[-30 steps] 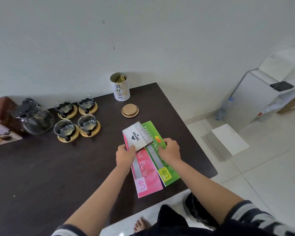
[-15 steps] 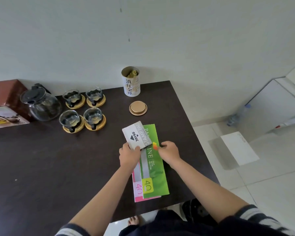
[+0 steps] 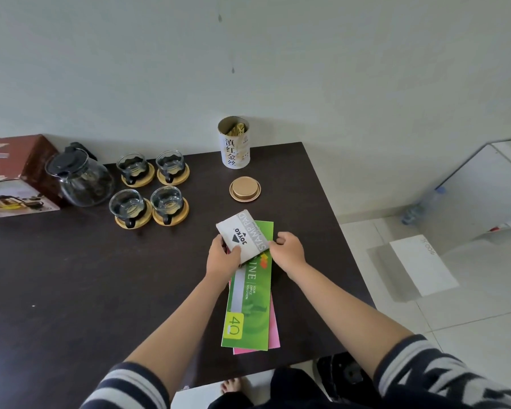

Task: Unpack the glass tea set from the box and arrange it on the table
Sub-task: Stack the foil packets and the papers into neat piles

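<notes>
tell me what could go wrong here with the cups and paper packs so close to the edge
1. The green paper pack and the pink pack under it lie near the table front edge; a nudge might slide them off.
2. A left hand sweep could clip the glass cups on their coasters.

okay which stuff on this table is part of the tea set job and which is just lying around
Tea set job: glass teapot, four glass cups on wooden coasters, box.

Lying around: tea tin, tin lid, stamp pad box, green packet, pink packet.
</notes>
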The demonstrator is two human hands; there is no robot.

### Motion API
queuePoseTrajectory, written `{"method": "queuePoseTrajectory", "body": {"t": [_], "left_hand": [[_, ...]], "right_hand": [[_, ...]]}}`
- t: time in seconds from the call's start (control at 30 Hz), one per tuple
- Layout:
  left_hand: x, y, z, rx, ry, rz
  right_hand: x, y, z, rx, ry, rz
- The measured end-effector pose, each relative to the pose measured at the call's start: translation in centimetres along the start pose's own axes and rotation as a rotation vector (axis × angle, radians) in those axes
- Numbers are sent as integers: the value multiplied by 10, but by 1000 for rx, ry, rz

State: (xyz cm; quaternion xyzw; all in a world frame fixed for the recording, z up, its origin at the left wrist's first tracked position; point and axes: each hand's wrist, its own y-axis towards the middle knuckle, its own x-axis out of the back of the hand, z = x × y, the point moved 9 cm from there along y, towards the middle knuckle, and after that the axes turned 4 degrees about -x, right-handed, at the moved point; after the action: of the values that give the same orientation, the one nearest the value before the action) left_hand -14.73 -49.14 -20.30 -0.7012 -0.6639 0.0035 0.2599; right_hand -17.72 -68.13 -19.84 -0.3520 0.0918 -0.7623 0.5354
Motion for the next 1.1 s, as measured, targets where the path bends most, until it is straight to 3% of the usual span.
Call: {"method": "queuePoseTrajectory", "body": {"t": [0.53, 0.67, 0.83, 1.1], "left_hand": [[-4, 3, -5, 11, -37, 205], [4, -12, 10, 118, -53, 116], [8, -30, 23, 60, 74, 38], [5, -37, 27, 173, -145, 48]], "right_hand": [[-29, 8, 20, 93, 84, 194], [-22, -3, 3, 87, 54, 133], [-28, -28, -7, 227, -45, 94], [-31, -34, -9, 217, -69, 82]]}}
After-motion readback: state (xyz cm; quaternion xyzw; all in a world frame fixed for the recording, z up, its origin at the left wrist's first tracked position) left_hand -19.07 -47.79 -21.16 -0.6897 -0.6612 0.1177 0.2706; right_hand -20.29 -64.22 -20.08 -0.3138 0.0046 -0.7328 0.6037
